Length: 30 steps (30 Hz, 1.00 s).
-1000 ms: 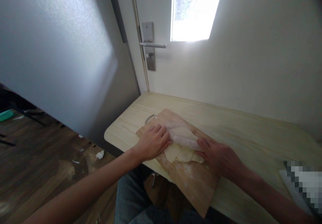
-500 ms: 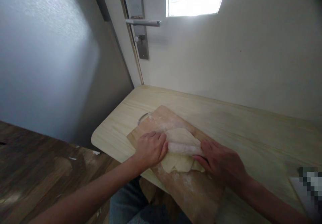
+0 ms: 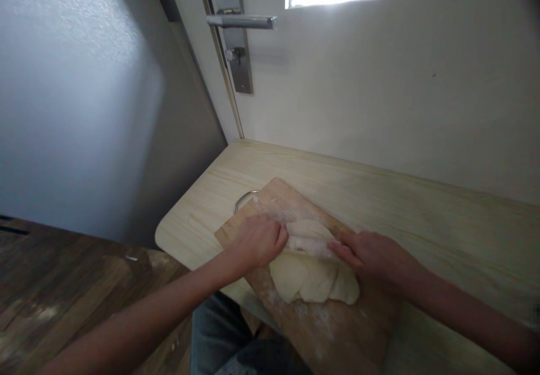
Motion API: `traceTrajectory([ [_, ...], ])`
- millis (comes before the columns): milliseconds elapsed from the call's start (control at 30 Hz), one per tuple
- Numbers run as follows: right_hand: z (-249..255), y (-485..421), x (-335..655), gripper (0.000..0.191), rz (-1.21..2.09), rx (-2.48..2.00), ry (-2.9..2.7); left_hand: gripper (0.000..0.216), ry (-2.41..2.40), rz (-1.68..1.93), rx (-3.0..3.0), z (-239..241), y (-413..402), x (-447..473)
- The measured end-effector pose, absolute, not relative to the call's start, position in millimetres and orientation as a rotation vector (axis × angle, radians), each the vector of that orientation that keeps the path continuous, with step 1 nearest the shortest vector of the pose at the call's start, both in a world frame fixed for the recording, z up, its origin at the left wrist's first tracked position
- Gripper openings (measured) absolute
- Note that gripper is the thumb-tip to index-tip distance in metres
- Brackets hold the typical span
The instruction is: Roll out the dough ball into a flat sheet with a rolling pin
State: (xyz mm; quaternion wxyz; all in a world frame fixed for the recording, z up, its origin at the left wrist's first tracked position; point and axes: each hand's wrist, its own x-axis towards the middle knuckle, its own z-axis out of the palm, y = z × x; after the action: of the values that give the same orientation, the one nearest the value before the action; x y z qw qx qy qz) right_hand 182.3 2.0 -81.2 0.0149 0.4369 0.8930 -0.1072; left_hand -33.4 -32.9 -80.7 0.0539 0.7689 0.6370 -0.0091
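A flattened sheet of pale dough [image 3: 312, 276] lies on a floured wooden cutting board [image 3: 291, 198]. Across the dough rests a flour-dusted rolling pin [image 3: 307, 245], its two ends covered by my hands. My left hand [image 3: 262, 240] is closed around the left end, with the knuckles up. At the other end my right hand [image 3: 367, 254] grips the pin, thumb along its near side. More of the dough shows on the near side of the pin than on the far side. The near edge of the dough is uneven and lobed.
The board lies slantwise on a light wooden table [image 3: 422, 212], its metal ring handle [image 3: 244, 198] at the far left. Behind stands a door with a lever handle [image 3: 242, 22]. A frosted panel [image 3: 76, 111] rises at left, above a dark wood floor [image 3: 105, 285] with scraps.
The rolling pin has moved away from me over the dough, and more dough shows on its near side. My view has shifted slightly.
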Motion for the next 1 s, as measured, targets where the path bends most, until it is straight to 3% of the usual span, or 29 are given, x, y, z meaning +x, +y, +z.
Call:
traceTrajectory([
  [200,-74,8,180,0.055,-0.476,1.341,2.738,0.054,1.993,0.074,2.424,-85,-30,-33],
  [467,-76,-21,181,0.05,0.152,1.52,2.757,0.055,2.062,0.08,2.453,-80,-42,-29],
  [800,-75,-52,184,0.036,0.454,1.382,2.915,0.041,1.879,0.094,2.583,-72,-94,-28],
  [1000,-88,-51,188,0.037,0.434,1.32,3.012,0.038,1.955,0.037,2.533,-73,-99,-21],
])
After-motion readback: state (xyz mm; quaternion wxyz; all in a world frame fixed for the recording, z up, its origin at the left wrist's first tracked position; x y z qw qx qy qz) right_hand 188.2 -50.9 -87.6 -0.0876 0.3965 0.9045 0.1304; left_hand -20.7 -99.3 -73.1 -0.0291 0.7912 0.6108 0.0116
